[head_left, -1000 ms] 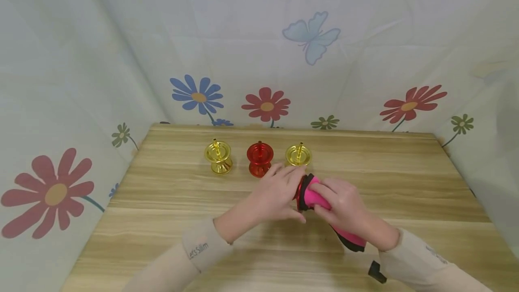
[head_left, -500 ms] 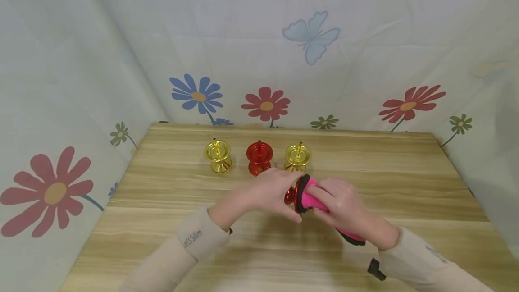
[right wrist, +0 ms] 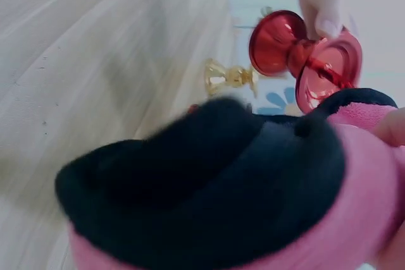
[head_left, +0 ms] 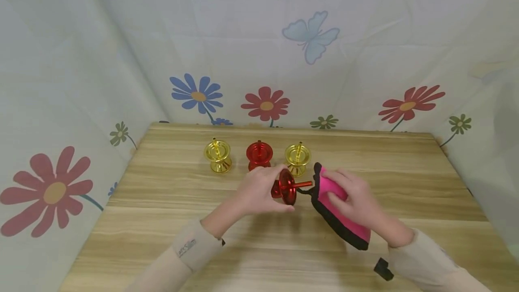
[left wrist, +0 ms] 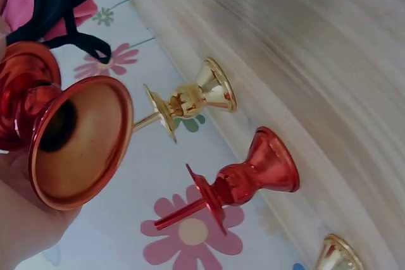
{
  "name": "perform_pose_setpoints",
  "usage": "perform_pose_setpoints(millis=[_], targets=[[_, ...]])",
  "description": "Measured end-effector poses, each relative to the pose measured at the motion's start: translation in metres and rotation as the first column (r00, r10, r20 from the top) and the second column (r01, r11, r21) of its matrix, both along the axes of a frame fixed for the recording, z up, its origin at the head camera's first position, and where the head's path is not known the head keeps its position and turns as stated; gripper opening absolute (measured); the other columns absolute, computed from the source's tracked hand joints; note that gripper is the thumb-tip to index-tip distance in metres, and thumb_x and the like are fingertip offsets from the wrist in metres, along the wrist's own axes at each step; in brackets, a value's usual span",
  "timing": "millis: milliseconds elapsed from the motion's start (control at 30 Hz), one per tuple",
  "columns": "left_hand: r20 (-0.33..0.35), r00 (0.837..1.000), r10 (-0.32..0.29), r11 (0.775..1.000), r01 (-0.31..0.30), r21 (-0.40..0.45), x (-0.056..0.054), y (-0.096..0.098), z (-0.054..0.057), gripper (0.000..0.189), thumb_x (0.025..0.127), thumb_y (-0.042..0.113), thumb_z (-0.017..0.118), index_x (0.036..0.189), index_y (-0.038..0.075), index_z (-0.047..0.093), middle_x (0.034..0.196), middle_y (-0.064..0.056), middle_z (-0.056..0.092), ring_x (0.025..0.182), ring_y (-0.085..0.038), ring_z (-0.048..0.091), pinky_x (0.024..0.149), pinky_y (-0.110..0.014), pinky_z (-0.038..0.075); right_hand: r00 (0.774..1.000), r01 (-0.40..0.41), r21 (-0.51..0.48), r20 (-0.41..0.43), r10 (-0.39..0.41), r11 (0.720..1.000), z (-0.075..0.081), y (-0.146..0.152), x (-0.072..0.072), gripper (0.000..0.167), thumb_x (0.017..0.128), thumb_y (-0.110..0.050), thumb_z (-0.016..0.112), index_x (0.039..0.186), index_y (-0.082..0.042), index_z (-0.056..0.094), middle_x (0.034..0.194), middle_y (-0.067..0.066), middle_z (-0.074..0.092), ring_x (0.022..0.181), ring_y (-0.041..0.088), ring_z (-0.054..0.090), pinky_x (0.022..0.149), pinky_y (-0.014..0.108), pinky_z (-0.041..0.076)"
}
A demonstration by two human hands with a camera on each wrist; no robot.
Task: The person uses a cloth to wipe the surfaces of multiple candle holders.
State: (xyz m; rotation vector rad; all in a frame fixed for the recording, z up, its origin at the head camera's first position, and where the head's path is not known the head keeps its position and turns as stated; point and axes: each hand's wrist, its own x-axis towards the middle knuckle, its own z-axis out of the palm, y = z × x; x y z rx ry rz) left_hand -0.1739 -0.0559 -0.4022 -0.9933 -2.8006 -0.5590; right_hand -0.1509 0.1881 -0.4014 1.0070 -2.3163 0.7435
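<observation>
My left hand (head_left: 259, 192) grips a shiny red candle holder (head_left: 287, 187) tipped on its side above the table, its spike toward the right. In the left wrist view the hollow underside of its base (left wrist: 85, 150) faces the camera. My right hand (head_left: 357, 199) holds a pink cloth with black edging (head_left: 344, 213), pinched between thumb and fingers just right of the spike. A black loop on the cloth hangs close to the spike; whether they touch I cannot tell. The cloth's dark edge (right wrist: 209, 181) fills much of the right wrist view.
Behind my hands stand a gold candle holder (head_left: 217, 156), a red candle holder (head_left: 259, 153) and another gold candle holder (head_left: 298, 157) in a row, upright on the wooden table (head_left: 385, 161). A flower-printed curtain (head_left: 348, 75) hangs behind the table.
The cloth has come off the red candle holder's dish, moving right and unfolding with my right hand. My left hand has shifted slightly left, and the holder's dish and spike now show.
</observation>
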Motion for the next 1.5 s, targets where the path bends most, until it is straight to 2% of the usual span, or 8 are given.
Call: perform_pose_setpoints(millis=[167, 367, 567, 667, 867, 967, 1233, 1500], targets=[[0.113, 0.993, 0.021, 0.989, -0.037, 0.141, 0.002, -0.002, -0.004, 0.079, 0.058, 0.060, 0.070, 0.121, 0.021, 0.041, 0.099, 0.007, 0.061, 0.092, -0.011, 0.056, 0.076, -0.030, 0.048, 0.988, -0.069, -0.083, 0.131, 0.079, 0.994, 0.002, 0.004, -0.001, 0.041, 0.066, 0.011, 0.062, 0.103, -0.006, 0.059, 0.092, 0.005, 0.061, 0.075, 0.005, 0.049, 0.061, 0.011, 0.042], [0.206, 0.978, -0.040, 0.946, -0.029, 0.324, 0.005, 0.002, -0.007, 0.074, 0.059, 0.050, 0.076, 0.120, 0.022, 0.043, 0.104, 0.008, 0.060, 0.095, -0.005, 0.055, 0.080, -0.026, 0.047, 0.978, -0.155, -0.132, 0.120, 0.171, 0.979, -0.001, -0.002, 0.001, 0.046, 0.063, 0.021, 0.058, 0.100, -0.006, 0.058, 0.101, 0.010, 0.060, 0.098, 0.013, 0.052, 0.090, 0.009, 0.036], [0.234, 0.970, -0.059, 0.919, -0.039, 0.393, 0.010, 0.008, -0.006, 0.073, 0.061, 0.046, 0.076, 0.121, 0.022, 0.043, 0.107, 0.007, 0.059, 0.095, -0.004, 0.055, 0.079, -0.025, 0.047, 0.944, -0.177, -0.212, 0.241, 0.227, 0.961, -0.005, -0.012, 0.006, 0.045, 0.068, 0.023, 0.054, 0.102, -0.006, 0.057, 0.108, 0.013, 0.058, 0.109, 0.006, 0.047, 0.090, 0.011, 0.039], [0.201, 0.978, -0.059, 0.915, -0.028, 0.402, 0.012, 0.010, -0.005, 0.072, 0.061, 0.045, 0.076, 0.120, 0.020, 0.043, 0.106, 0.006, 0.060, 0.094, -0.004, 0.055, 0.078, -0.024, 0.047, 0.927, -0.167, -0.253, 0.289, 0.240, 0.953, -0.007, -0.014, 0.007, 0.042, 0.071, 0.022, 0.053, 0.101, -0.007, 0.059, 0.113, 0.014, 0.055, 0.114, 0.006, 0.045, 0.090, 0.013, 0.040], [0.101, 0.995, -0.014, 0.914, -0.028, 0.404, 0.016, 0.012, -0.005, 0.076, 0.059, 0.045, 0.077, 0.121, 0.019, 0.043, 0.105, 0.005, 0.060, 0.094, -0.006, 0.055, 0.077, -0.025, 0.047, 0.962, -0.138, -0.217, 0.205, 0.183, 0.966, -0.011, -0.023, 0.009, 0.037, 0.068, 0.013, 0.064, 0.097, -0.009, 0.065, 0.116, 0.014, 0.051, 0.114, 0.028, 0.043, 0.097, 0.015, 0.033], [0.030, 0.999, 0.016, 0.911, -0.026, 0.412, 0.018, 0.013, -0.007, 0.079, 0.058, 0.045, 0.078, 0.122, 0.018, 0.042, 0.108, 0.004, 0.059, 0.097, -0.008, 0.054, 0.082, -0.028, 0.046, 0.959, -0.116, -0.208, 0.231, 0.164, 0.971, -0.013, -0.026, 0.012, 0.036, 0.070, 0.009, 0.065, 0.101, -0.009, 0.066, 0.118, 0.015, 0.050, 0.116, 0.026, 0.042, 0.096, 0.016, 0.033], [-0.124, 0.989, 0.082, 0.912, -0.024, 0.410, 0.022, 0.013, -0.011, 0.081, 0.057, 0.049, 0.077, 0.122, 0.014, 0.043, 0.111, 0.004, 0.059, 0.101, -0.011, 0.054, 0.085, -0.031, 0.046, 0.879, -0.125, -0.262, 0.418, 0.229, 0.957, -0.014, -0.030, 0.018, 0.035, 0.081, 0.010, 0.052, 0.110, -0.006, 0.061, 0.116, 0.017, 0.056, 0.113, 0.001, 0.046, 0.085, 0.015, 0.044], [-0.194, 0.976, 0.095, 0.924, -0.013, 0.383, 0.025, 0.016, -0.011, 0.085, 0.054, 0.049, 0.079, 0.122, 0.010, 0.044, 0.110, 0.000, 0.060, 0.101, -0.013, 0.055, 0.086, -0.032, 0.045, 0.823, -0.067, -0.341, 0.513, 0.245, 0.938, -0.011, -0.034, 0.020, 0.028, 0.086, 0.007, 0.042, 0.102, -0.006, 0.061, 0.103, 0.009, 0.061, 0.100, 0.002, 0.053, 0.081, 0.019, 0.046]])
